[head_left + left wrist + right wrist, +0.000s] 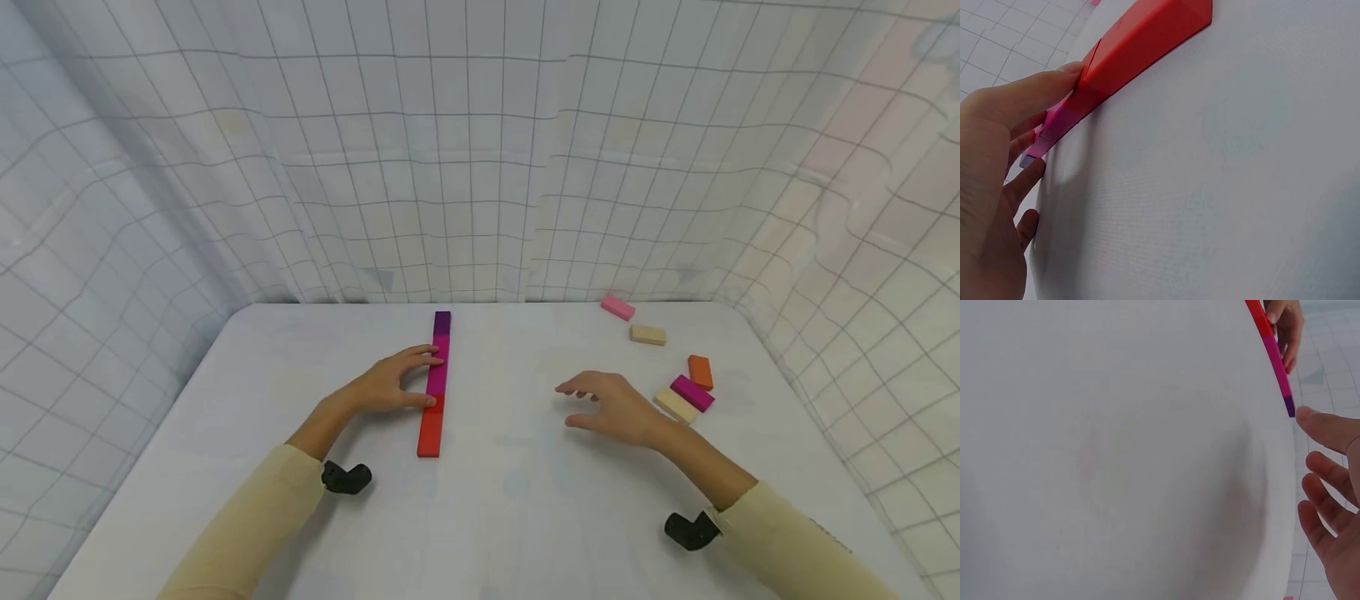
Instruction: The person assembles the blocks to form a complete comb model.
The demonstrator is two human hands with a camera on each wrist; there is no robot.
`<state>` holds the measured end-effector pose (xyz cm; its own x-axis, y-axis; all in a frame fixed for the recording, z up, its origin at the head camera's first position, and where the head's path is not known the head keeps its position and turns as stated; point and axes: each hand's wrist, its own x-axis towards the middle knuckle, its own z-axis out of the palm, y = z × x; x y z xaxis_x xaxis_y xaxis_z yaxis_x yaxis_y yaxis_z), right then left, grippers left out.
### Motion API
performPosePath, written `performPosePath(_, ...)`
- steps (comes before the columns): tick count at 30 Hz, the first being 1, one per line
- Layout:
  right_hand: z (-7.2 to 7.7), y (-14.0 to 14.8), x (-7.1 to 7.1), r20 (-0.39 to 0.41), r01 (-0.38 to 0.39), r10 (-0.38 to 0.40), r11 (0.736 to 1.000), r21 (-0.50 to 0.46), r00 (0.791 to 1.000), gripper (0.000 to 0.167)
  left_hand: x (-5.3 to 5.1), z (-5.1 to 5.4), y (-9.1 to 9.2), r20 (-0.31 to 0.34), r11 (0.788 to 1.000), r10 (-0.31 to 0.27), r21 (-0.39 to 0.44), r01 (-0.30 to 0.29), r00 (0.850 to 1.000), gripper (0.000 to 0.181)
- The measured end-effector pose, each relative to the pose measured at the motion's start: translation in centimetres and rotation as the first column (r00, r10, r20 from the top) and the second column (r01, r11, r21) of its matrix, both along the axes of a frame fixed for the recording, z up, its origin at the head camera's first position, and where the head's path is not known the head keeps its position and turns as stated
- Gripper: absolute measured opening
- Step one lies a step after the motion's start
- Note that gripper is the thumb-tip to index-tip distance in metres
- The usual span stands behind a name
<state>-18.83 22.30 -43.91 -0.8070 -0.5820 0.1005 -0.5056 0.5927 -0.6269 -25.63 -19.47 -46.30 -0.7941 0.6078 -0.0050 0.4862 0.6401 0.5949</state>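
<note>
Here's the row of coloured blocks (437, 379), laid end to end just left of centre on the table, running away from the person. Far end, a purple block (442, 323); then a long magenta stretch (437, 383); next a red block (438, 408); and closest to the person, an orange-red block (430, 436).

And there's the left hand (386, 385) on its left side: thumb tip touching the red block, index and middle fingers reaching out to the magenta stretch, thumb and fingers spread well apart rather than pinching. How firmly it presses, I cannot tell.

Across to the right hand (615, 408), over the table and well apart from the row, holding nothing: thumb parted from the fingers, those fingers loosely bent.

Just beyond that hand, a near cream block (675, 406), a loose magenta block (692, 393) and an orange block (701, 372) bunch close together. Farther back lie a far cream block (647, 335) and a pink block (618, 307), close to the rear edge.

Out wider: cream sleeves (247, 517), a black device (347, 478) at each wrist, the white table (495, 508), and grid-patterned curtains (480, 167) at the back and sides.
</note>
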Motion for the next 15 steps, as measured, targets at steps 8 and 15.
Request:
performPosePath(8,0.5,4.8,-0.1,0.04,0.078,-0.08,0.996,0.045,0.996,0.044,0.1,0.0,0.0,0.0,1.0,0.0,0.003,0.0,1.0,0.071)
performPosePath(15,0.8,10.7,0.2,-0.026,0.123,-0.122,0.99,0.067,0.992,0.032,0.1,-0.2,-0.2,0.003,1.0,0.003,-0.003,-0.003,1.0,0.07)
